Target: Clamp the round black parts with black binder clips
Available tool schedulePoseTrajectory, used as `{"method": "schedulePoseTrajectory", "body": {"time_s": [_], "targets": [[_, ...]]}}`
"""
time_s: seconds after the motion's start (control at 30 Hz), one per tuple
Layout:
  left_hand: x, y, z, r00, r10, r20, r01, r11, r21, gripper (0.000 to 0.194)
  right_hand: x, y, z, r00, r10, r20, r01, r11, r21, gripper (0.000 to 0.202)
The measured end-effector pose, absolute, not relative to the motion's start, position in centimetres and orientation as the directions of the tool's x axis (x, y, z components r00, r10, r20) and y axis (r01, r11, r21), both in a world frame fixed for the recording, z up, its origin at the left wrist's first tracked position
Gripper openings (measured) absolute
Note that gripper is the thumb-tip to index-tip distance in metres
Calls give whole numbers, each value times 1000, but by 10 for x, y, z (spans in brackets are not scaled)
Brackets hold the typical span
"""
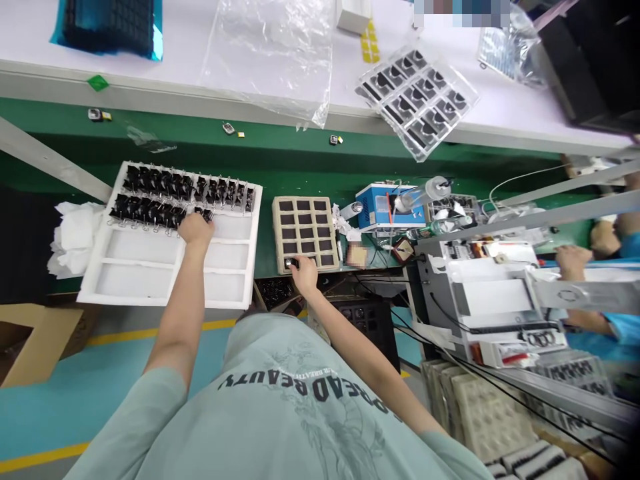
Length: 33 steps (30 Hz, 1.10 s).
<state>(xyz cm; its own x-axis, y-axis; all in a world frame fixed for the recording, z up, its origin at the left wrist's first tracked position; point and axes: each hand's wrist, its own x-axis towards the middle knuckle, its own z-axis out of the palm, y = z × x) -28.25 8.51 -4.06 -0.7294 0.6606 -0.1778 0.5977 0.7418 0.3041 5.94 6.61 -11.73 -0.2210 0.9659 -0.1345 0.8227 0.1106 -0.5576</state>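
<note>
Rows of black binder clips fill the upper part of a white foam tray on the left. My left hand is closed at the right end of the second row; its fingertips are hidden among the clips. To the right, a beige tray has dark rectangular compartments. My right hand is at its lower left compartment, fingers pinched on a small dark, shiny piece.
Behind the trays, a shelf carries a plastic bag and a clear compartment tray. A blue box stands right of the beige tray. Another person's hand is at the far right, near grey equipment.
</note>
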Motion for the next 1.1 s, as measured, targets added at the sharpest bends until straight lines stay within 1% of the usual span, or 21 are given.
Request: {"method": "schedulePoseTrajectory", "body": {"time_s": [0.03, 0.07, 0.1, 0.13, 0.17, 0.2, 0.23, 0.27, 0.3, 0.33, 0.4, 0.47, 0.57, 0.63, 0.77, 0.87, 0.93, 0.97, 1.1], "targets": [[-281, 81, -35, -740, 649, -176, 559, 739, 377, 25, 59, 67, -114, -203, 969, -140, 814, 88, -574, 26], [-276, 75, -29, -746, 642, -175, 502, 716, 485, 24, 58, 67, -110, -179, 973, -143, 798, 58, -600, 26], [-266, 69, -23, -743, 642, -191, 416, 665, 620, 25, 58, 66, -105, -153, 977, -147, 766, 24, -643, 27], [-252, 61, -16, -725, 651, -225, 293, 587, 755, 26, 58, 64, -99, -133, 978, -160, 711, -18, -703, 30], [-233, 54, -9, -686, 669, -287, 121, 494, 861, 27, 58, 62, -91, -130, 973, -192, 625, -70, -778, 35], [-210, 47, -2, -596, 710, -375, -82, 411, 908, 28, 59, 58, -83, -157, 957, -246, 505, -136, -853, 42], [-185, 41, 4, -484, 751, -449, -264, 364, 893, 30, 59, 54, -74, -220, 925, -309, 362, -217, -907, 50], [-160, 35, 10, -356, 788, -503, -399, 359, 844, 32, 61, 50, -64, -311, 879, -361, 220, -303, -927, 56], [-136, 30, 16, -239, 810, -536, -494, 374, 785, 33, 63, 46, -54, -403, 827, -391, 106, -383, -918, 61], [-115, 27, 21, -136, 825, -548, -556, 395, 732, 33, 65, 43, -44, -473, 784, -403, 31, -442, -897, 61], [-85, 22, 29, 9, 838, -546, -601, 441, 667, 31, 71, 41, -28, -507, 763, -401, -26, -479, -877, 56], [-74, 21, 35, 43, 852, -521, -600, 439, 669, 30, 79, 41, -15, -452, 803, -388, -42, -453, -890, 51], [-73, 24, 41, -32, 878, -477, -575, 374, 728, 32, 92, 45, -4, -393, 857, -334, -51, -383, -923, 51], [-70, 28, 44, -53, 879, -474, -545, 372, 752, 36, 101, 47, 0, -399, 868, -296, -25, -333, -942, 50], [-51, 36, 46, -35, 884, -466, -464, 399, 791, 40, 116, 48, 9, -409, 879, -244, 67, -238, -969, 44], [-35, 40, 45, -126, 889, -441, -426, 353, 833, 40, 125, 47, 15, -448, 869, -211, 108, -181, -978, 37], [-29, 40, 42, -201, 879, -432, -431, 317, 845, 41, 128, 45, 18, -506, 836, -213, 94, -192, -977, 34], [-27, 40, 41, -231, 873, -430, -439, 301, 846, 41, 128, 43, 18, -528, 818, -231, 87, -218, -972, 36], [-26, 38, 36, -277, 839, -468, -483, 299, 823, 42, 132, 33, 14, -531, 776, -341, 103, -340, -935, 43]]}}
